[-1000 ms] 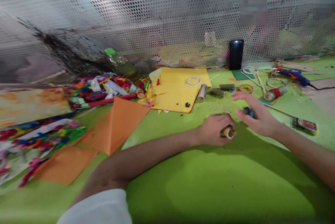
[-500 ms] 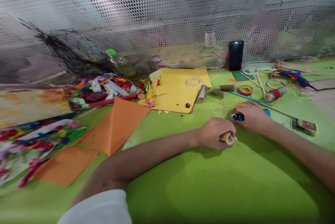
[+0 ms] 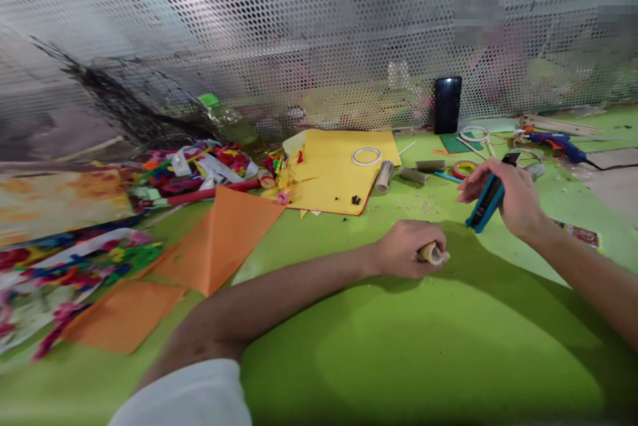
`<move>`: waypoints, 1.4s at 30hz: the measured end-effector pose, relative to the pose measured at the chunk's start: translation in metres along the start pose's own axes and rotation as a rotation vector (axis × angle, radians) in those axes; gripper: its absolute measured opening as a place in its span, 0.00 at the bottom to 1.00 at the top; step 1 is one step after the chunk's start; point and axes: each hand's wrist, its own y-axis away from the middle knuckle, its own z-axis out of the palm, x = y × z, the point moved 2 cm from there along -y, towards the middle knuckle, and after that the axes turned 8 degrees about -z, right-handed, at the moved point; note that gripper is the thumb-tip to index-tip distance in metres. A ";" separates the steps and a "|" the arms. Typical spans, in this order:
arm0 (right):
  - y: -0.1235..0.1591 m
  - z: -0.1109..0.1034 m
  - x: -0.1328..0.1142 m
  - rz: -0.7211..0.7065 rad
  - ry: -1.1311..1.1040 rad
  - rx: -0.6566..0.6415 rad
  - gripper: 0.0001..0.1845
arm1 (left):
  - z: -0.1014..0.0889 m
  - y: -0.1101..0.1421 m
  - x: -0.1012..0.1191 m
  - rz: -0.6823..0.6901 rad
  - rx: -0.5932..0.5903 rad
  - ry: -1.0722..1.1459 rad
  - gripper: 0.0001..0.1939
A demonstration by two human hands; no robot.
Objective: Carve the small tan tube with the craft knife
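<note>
My left hand [image 3: 406,248] is closed around a short bamboo tube [image 3: 431,254], its hollow end facing right, low over the green table. To the right, my right hand [image 3: 518,199] holds a long blue-and-black tool [image 3: 486,203] on a steep tilt, its lower end at or just above the tabletop. That end looks forked, and I cannot make out the tool's kind. The fingers of this hand reach left past the tool. Beyond my hands lie several cut hollow pieces, among them an upright tube [image 3: 384,177] and a lying one [image 3: 413,175]. Pale crumbs [image 3: 423,205] are scattered nearby.
Yellow sheets [image 3: 329,170] bear a white ring [image 3: 366,156]. Orange paper [image 3: 219,240] and colourful scraps [image 3: 209,163] cover the left. A black phone [image 3: 447,106] leans on the perforated metal screen [image 3: 319,27]. At right sit red tape [image 3: 464,169] and a corded glue gun [image 3: 558,145].
My right hand has risen and moved right, bringing the blue-and-black tool from low by the table to a steep tilt. My left hand stays nearly in place with the bamboo tube.
</note>
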 end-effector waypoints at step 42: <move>0.016 0.016 -0.002 0.046 0.240 -0.242 0.24 | -0.005 -0.005 -0.015 -0.375 0.106 0.479 0.20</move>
